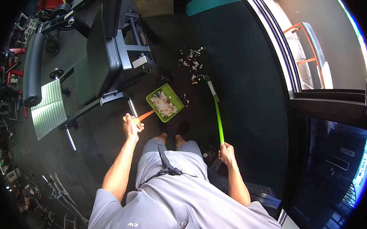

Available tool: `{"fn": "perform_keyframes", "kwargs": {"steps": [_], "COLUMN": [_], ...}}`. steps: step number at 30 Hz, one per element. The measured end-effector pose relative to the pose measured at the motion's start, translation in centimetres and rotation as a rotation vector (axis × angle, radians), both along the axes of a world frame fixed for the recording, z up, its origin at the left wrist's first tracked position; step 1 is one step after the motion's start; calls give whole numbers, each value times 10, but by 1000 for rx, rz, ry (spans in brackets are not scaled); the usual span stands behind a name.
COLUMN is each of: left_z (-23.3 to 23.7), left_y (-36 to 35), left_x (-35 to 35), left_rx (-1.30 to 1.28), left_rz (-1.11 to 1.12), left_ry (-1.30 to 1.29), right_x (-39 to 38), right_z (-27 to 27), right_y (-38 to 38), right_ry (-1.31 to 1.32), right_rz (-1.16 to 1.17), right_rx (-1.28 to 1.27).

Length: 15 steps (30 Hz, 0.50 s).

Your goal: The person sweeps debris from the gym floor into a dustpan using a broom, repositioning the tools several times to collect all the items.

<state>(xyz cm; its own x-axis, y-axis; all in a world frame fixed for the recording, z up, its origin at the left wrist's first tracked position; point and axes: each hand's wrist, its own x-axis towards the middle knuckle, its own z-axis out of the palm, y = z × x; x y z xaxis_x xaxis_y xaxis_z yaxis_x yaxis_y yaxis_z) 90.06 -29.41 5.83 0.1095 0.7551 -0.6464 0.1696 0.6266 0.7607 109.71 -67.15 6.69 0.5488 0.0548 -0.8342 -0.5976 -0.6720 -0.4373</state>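
Observation:
My left hand is closed round the orange handle of a green dustpan. Pale scraps and debris fill much of the pan, which rests on the dark floor. On the right, my right hand grips the green stick of a broom. The broom's head touches the floor near the wall, just beside scattered white, red and brown bits. A few more bits lie along the dustpan's right edge.
Black gym equipment with a metal footplate stands at the left, its frame close to my left hand. A dark wall and a window frame run along the right. My feet are just below the dustpan.

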Motion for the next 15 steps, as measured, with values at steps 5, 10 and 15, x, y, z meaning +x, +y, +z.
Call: {"fn": "perform_keyframes", "kwargs": {"steps": [5,10,15], "left_z": [5,-28,-29], "left_y": [-6,-9,8], "left_x": [2,12,18], "left_rx": [23,68,74], "left_rz": [-53,-113,-145], "left_ry": [57,158,204], "right_x": [-23,-47,-43], "right_z": [-29,-43,5], "right_y": [7,2,-26], "right_ry": [110,226,178], "right_rz": [-134,-69,38], "right_rx": [-13,-25,-74]}}
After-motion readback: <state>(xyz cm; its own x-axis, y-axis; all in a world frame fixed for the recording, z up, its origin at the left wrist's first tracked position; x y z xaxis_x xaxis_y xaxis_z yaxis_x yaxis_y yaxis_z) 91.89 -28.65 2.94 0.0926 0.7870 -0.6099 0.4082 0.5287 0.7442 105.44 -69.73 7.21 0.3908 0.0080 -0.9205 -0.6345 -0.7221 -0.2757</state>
